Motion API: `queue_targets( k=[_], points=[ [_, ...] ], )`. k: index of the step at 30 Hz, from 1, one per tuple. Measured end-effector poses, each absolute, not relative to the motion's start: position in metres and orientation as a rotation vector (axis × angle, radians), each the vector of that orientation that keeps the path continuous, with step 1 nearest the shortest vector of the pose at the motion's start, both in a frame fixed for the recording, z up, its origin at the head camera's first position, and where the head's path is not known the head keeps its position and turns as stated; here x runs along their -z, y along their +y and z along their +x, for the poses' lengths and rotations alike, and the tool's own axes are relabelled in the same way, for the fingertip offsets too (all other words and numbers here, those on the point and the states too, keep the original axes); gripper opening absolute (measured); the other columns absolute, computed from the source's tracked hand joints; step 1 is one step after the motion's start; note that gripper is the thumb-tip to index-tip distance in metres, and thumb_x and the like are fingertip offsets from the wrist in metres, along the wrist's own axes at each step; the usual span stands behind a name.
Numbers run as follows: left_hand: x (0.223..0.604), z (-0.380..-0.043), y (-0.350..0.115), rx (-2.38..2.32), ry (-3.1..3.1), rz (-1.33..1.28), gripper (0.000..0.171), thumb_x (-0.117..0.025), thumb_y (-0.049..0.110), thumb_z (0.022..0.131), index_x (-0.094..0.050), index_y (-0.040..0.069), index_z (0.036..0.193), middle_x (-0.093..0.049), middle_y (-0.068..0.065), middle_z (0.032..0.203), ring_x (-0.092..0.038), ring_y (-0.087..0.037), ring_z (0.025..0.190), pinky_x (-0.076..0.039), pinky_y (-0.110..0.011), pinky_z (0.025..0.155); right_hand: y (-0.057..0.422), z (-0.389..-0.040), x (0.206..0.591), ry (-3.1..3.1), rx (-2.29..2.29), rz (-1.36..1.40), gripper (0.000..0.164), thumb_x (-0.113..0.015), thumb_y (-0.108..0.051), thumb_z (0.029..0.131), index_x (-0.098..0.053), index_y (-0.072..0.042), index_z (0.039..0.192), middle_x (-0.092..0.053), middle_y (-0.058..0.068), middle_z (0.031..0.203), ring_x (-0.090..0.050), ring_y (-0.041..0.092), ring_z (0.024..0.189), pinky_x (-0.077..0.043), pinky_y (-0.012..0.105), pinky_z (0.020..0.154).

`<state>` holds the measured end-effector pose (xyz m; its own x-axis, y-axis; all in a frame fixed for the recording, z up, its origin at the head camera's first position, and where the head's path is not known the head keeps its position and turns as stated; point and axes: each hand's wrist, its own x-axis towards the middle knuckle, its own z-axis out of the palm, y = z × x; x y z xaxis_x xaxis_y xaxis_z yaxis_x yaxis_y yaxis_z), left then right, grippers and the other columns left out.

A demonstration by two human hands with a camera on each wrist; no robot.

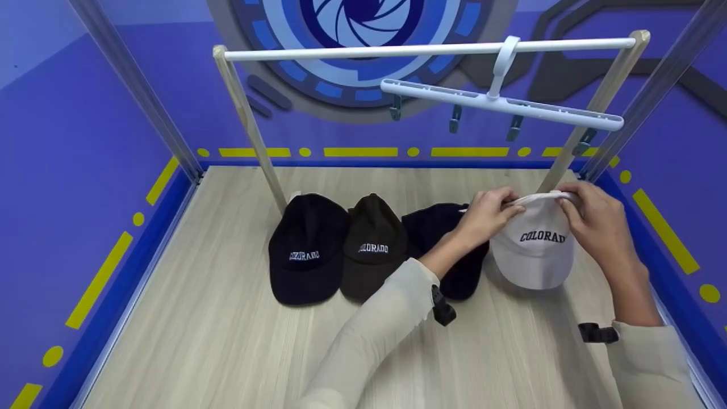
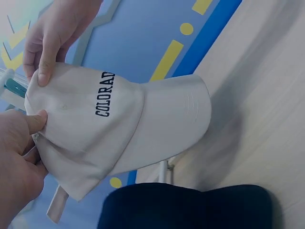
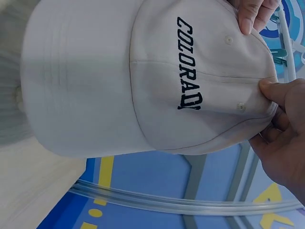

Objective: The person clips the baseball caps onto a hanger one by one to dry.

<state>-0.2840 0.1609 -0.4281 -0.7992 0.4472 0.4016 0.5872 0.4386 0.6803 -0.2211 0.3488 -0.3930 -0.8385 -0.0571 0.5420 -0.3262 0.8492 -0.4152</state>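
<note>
Both hands hold a white baseball cap (image 1: pixel 534 255) lettered COLORADO, its brim hanging downward. The left hand (image 1: pixel 489 218) pinches the crown's top edge on one side, thumb on the front. On the other side the right hand (image 1: pixel 599 221) pinches the same edge, its thumb (image 3: pixel 274 90) pressed on the fabric. A strap (image 2: pixel 57 205) dangles from the cap's back in the left wrist view. Above the hands, a white hanger (image 1: pixel 488 102) with grey-green clips (image 1: pixel 514 128) hangs tilted, its right end lower. The clips hold nothing.
A rack with a white rod (image 1: pixel 352 53) and wooden legs (image 1: pixel 253 125) stands at the back. On the wooden table (image 1: pixel 199 318) lie a black cap (image 1: pixel 309 250), a dark brown cap (image 1: pixel 374 247) and another dark cap (image 1: pixel 463 272), partly behind the left forearm. Blue walls (image 1: pixel 85 170) enclose the table.
</note>
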Motion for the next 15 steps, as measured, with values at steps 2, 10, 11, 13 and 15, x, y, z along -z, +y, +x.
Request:
queue_targets(
  k=[2,10,11,13,15],
  points=[
    [0.4227,-0.285,0.1607,1.291,-2.52,-0.899,0.018,-0.068,0.027,0.086,-0.069,0.013,0.098,-0.069,0.01,0.088,-0.054,0.004,0.074,-0.04,-0.007,0.067,0.3474,-0.2234,0.3908,-2.476,-0.701,0.278,0.019,-0.062,-0.011,0.092,-0.061,-0.003,0.109,-0.063,0.015,0.103,-0.06,0.03,0.091,-0.036,0.006,0.08],
    [0.4157,-0.2883,0.1611,1.253,-2.512,-0.867,0.017,-0.067,0.028,0.086,-0.067,0.014,0.096,-0.068,0.009,0.09,-0.055,0.003,0.076,-0.041,-0.008,0.068,0.3447,-0.2273,0.3894,-2.459,-0.749,0.267,0.02,-0.063,-0.013,0.091,-0.062,-0.005,0.109,-0.064,0.013,0.106,-0.06,0.029,0.096,-0.033,0.002,0.084],
    [0.4159,-0.2885,0.1609,1.248,-2.504,-0.87,0.017,-0.067,0.027,0.087,-0.066,0.013,0.096,-0.068,0.008,0.09,-0.055,0.002,0.076,-0.041,-0.008,0.068,0.3445,-0.2276,0.39,-2.463,-0.747,0.271,0.02,-0.064,-0.013,0.091,-0.062,-0.005,0.109,-0.064,0.013,0.106,-0.06,0.029,0.097,-0.039,0.009,0.088],
    [0.4161,-0.2885,0.1603,1.231,-2.496,-0.872,0.016,-0.067,0.026,0.087,-0.066,0.012,0.096,-0.068,0.007,0.089,-0.055,0.001,0.076,-0.041,-0.008,0.068,0.3441,-0.2284,0.3913,-2.47,-0.757,0.284,0.021,-0.065,-0.012,0.09,-0.062,-0.005,0.109,-0.064,0.013,0.106,-0.059,0.031,0.1,-0.046,0.027,0.094],
    [0.4156,-0.2884,0.1598,1.221,-2.492,-0.878,0.015,-0.067,0.024,0.087,-0.066,0.012,0.095,-0.068,0.007,0.089,-0.055,0.001,0.076,-0.041,-0.008,0.068,0.3438,-0.2296,0.3921,-2.477,-0.765,0.296,0.023,-0.066,-0.013,0.089,-0.061,-0.005,0.11,-0.063,0.014,0.105,-0.059,0.032,0.1,-0.047,0.047,0.091]
  ],
)
